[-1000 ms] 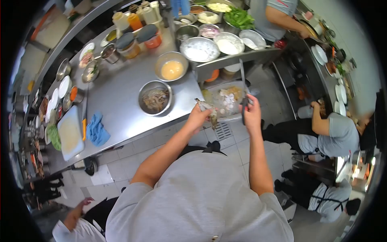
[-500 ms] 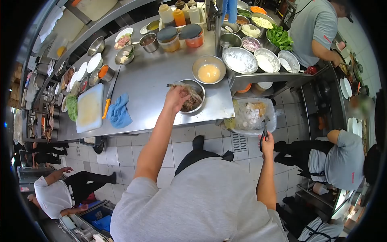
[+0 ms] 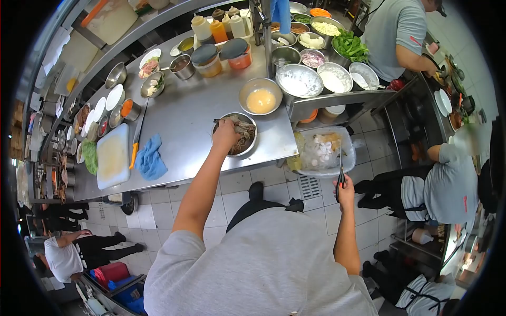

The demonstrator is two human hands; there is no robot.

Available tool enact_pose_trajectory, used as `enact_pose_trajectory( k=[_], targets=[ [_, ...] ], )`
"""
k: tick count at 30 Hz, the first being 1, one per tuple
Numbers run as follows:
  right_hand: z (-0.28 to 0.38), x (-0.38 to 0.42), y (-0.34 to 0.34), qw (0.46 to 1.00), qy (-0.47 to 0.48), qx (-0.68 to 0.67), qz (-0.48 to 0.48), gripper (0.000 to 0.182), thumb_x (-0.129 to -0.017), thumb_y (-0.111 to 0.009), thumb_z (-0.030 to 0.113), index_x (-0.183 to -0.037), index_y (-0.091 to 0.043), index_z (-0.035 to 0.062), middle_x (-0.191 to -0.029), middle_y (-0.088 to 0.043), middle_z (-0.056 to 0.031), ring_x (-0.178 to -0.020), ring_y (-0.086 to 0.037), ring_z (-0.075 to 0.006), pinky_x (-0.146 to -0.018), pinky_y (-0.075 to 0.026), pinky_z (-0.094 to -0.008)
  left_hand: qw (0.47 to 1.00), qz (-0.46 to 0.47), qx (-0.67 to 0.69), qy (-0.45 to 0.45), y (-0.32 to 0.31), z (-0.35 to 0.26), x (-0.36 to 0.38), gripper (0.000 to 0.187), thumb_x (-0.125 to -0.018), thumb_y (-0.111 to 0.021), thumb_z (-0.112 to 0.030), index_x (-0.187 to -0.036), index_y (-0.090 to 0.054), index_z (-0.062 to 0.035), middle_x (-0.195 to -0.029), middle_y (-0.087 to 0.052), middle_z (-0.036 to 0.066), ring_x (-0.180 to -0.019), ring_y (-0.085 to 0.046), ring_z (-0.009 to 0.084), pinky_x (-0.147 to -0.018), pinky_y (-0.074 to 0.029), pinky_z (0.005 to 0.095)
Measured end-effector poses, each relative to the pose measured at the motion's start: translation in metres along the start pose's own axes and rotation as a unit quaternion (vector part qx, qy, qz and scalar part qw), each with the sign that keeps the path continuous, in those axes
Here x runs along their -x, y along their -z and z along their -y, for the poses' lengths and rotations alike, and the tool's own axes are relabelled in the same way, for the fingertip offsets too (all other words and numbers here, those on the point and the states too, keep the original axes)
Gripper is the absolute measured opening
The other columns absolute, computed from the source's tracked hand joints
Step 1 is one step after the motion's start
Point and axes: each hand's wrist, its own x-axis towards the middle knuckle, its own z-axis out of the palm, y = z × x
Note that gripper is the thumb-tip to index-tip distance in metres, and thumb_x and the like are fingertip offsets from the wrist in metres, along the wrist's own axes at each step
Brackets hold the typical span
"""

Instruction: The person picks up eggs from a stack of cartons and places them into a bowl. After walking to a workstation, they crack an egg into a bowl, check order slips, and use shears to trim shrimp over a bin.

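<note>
Raw prawns (image 3: 244, 132) with long feelers fill a metal bowl (image 3: 255, 143) near the front edge of the steel counter. My left hand (image 3: 225, 134) reaches into the bowl's left side, fingers curled down over the prawns; its fingertips are hidden. Off to the right, my right hand (image 3: 344, 193) is closed round the dark handles of a pair of scissors (image 3: 341, 178), blades pointing away from me. The blades reach over the edge of a lined plastic tub (image 3: 322, 173) holding whitish scraps. Just behind the prawns stands a bowl of yellowish liquid (image 3: 261, 101).
Left on the counter lie a blue cloth (image 3: 151, 158), an orange-handled knife (image 3: 135, 148) and a white cutting board (image 3: 113, 158). Bowls of white powder (image 3: 299, 79) stand on the shelf to the right. A co-worker (image 3: 392, 39) works at the back right; other people stand at both sides.
My left hand has gone down into the bowl from above it, where it held up prawns. The scissors stay in my right hand over the tub. The whole view has shifted slightly.
</note>
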Motion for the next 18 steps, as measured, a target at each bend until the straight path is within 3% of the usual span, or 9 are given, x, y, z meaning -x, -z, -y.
enact_pose_trajectory(
  k=[6,12,15,16,18],
  targets=[
    [0.002,0.009,-0.005,1.0,-0.008,-0.008,0.003,0.045,-0.09,-0.056,0.0,-0.134,-0.048,0.0054,-0.094,-0.072,-0.008,-0.067,-0.063,-0.011,-0.055,-0.049,-0.0245,0.999,-0.009,-0.031,-0.021,-0.007,-0.003,0.002,0.056,-0.073,-0.078,-0.017,-0.124,-0.055,-0.0124,-0.125,-0.056,0.019,-0.107,-0.064,0.036,-0.09,-0.053,0.0439],
    [0.002,0.012,-0.007,1.0,0.003,-0.01,0.022,0.046,-0.09,-0.059,0.001,-0.134,-0.047,0.0059,-0.086,-0.069,-0.0065,-0.065,-0.062,-0.0118,-0.055,-0.048,-0.0249,0.998,0.005,0.01,-0.065,0.007,0.017,-0.004,0.057,-0.071,-0.078,-0.025,-0.12,-0.058,-0.0056,-0.102,-0.067,0.021,-0.1,-0.067,0.0356,-0.087,-0.054,0.042],
    [0.016,0.021,-0.006,0.997,-0.031,-0.007,0.064,0.048,-0.089,-0.066,0.004,-0.133,-0.047,0.0068,-0.082,-0.066,-0.0041,-0.067,-0.063,-0.0122,-0.055,-0.048,-0.0246,0.973,0.033,0.224,-0.035,0.041,0.02,0.01,0.052,-0.073,-0.077,-0.023,-0.116,-0.059,-0.0008,-0.088,-0.067,0.019,-0.092,-0.069,0.0288,-0.074,-0.056,0.037],
    [0.026,0.027,-0.007,0.995,-0.05,-0.003,0.083,0.049,-0.088,-0.068,0.006,-0.132,-0.047,0.0071,-0.08,-0.065,-0.0033,-0.069,-0.064,-0.0124,-0.055,-0.048,-0.0245,0.948,0.113,0.295,0.044,0.07,0.002,0.028,0.052,-0.08,-0.076,-0.021,-0.123,-0.055,-0.0004,-0.096,-0.066,0.014,-0.082,-0.068,0.0203,-0.06,-0.055,0.0293],
    [0.044,0.039,-0.017,0.991,-0.035,-0.059,0.116,0.052,-0.087,-0.072,0.009,-0.132,-0.046,0.0077,-0.08,-0.065,-0.0026,-0.071,-0.065,-0.0126,-0.055,-0.048,-0.0243,0.87,0.081,0.487,0.012,0.066,-0.003,0.039,0.049,-0.087,-0.072,-0.018,-0.128,-0.05,-0.0015,-0.101,-0.063,0.012,-0.08,-0.066,0.0172,-0.055,-0.053,0.0261]
  ],
)
